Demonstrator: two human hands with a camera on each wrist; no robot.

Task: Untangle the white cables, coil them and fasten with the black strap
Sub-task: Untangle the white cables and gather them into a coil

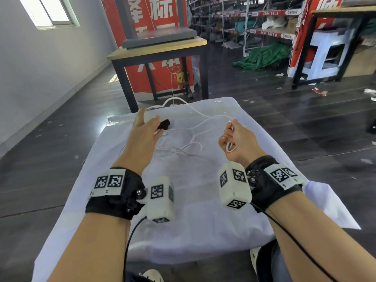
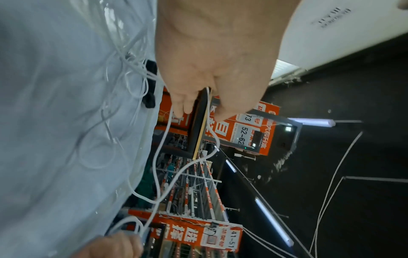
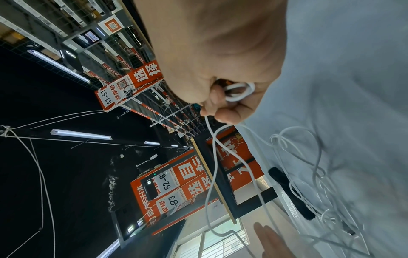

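Thin white cables (image 1: pixel 183 144) lie tangled on the white cloth-covered table (image 1: pixel 203 210), trailing over its far edge. My right hand (image 1: pixel 236 139) grips a small coil of white cable (image 3: pixel 234 99), and a strand runs from it across to my left hand (image 1: pixel 145 129). That hand hovers over the tangle with its fingers straight (image 2: pixel 209 69). A strand passes between two of its fingers. The black strap (image 1: pixel 165 123) lies flat on the cloth just right of the left fingertips, under loose cable loops (image 3: pixel 289 192).
A wooden-topped table with black legs (image 1: pixel 158 49) stands just beyond the cloth. Red banners (image 1: pixel 154 17) and stocked shelves (image 1: pixel 254 27) fill the back. Dark floor with scattered litter surrounds the table. My shoe (image 1: pixel 152 275) shows below the near edge.
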